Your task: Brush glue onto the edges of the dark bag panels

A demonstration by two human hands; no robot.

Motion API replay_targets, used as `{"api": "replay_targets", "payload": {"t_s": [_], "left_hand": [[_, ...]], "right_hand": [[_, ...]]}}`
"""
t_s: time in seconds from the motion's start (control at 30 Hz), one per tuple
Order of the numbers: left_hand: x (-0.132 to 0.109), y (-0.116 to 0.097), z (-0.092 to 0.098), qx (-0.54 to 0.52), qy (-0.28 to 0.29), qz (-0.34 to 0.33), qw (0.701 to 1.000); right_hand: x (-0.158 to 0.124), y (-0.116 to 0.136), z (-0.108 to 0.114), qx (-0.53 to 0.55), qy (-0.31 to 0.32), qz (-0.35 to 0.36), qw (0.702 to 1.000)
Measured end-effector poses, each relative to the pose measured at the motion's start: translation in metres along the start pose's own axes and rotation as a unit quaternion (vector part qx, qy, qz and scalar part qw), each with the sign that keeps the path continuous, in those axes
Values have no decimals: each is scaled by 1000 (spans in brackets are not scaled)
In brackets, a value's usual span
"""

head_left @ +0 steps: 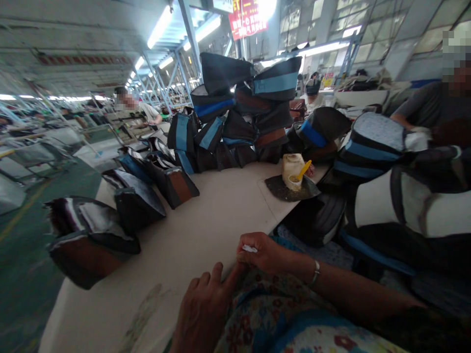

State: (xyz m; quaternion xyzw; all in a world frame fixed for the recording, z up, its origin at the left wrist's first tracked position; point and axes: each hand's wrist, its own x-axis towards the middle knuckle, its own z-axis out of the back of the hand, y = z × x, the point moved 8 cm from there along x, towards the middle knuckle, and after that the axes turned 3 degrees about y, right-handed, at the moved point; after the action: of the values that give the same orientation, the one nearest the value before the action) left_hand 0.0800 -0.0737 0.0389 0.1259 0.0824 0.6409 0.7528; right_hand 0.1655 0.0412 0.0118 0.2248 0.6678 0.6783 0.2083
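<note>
My right hand (263,252), with a bracelet at its wrist, is closed over the near edge of the white table (217,220). A small white scrap (250,248) pokes out of its fist; whether it is cloth, paper or thread I cannot tell. Low in the view, my left hand (204,304) lies palm down at the table edge, fingers apart. Its index finger reaches to the right hand and seems to touch it. A flowered garment (272,314) covers my lap below both hands.
Dark sewn fabric pieces (224,120) with blue and brown bands are piled at the table's back. More stand at the left (93,245) and right (371,142). A glue pot (293,169) with a yellow brush (304,169) sits on a dark pad. A co-worker (429,105) is at right.
</note>
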Motion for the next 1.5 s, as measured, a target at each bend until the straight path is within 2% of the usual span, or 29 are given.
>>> {"api": "replay_targets", "payload": {"t_s": [0.1,0.17,0.23,0.37,0.43,0.53,0.7,0.83,0.97,1.07,1.13,1.2,1.3,1.37,1.5], "left_hand": [[3,1,-7,-82,45,52,994],[4,-1,-15,-169,81,91,978],[4,-4,-24,-272,99,116,950],[5,-12,-35,-469,59,114,874],[7,-14,-39,-566,46,115,815],[8,-14,-43,-697,43,131,703],[8,-16,-32,-824,40,107,555],[4,-23,-22,-894,64,86,435],[5,-20,-17,-941,40,63,329],[6,-18,-17,-965,44,68,249],[6,-17,-17,-974,50,88,203],[6,-16,-14,-978,44,104,175],[6,-17,-12,-977,41,123,170],[6,-19,-12,-975,44,128,175],[8,-19,-13,-975,38,135,170]], "right_hand": [[3,-4,-4,61,-7,-4,998],[5,-6,-6,105,-20,1,994],[7,-8,-7,140,-32,7,990],[9,-2,-6,194,-56,24,979],[10,6,-4,217,-75,34,973],[8,17,3,237,-104,45,965],[5,17,14,171,-136,49,975],[8,9,9,172,-101,42,979],[14,7,-7,220,-38,25,974],[14,9,-9,209,-44,27,977],[12,14,-5,145,-71,47,986],[9,25,2,1,-119,92,989],[6,38,4,-184,-153,137,961],[9,35,3,-205,-145,124,960],[13,22,2,-168,-131,82,974]]}}
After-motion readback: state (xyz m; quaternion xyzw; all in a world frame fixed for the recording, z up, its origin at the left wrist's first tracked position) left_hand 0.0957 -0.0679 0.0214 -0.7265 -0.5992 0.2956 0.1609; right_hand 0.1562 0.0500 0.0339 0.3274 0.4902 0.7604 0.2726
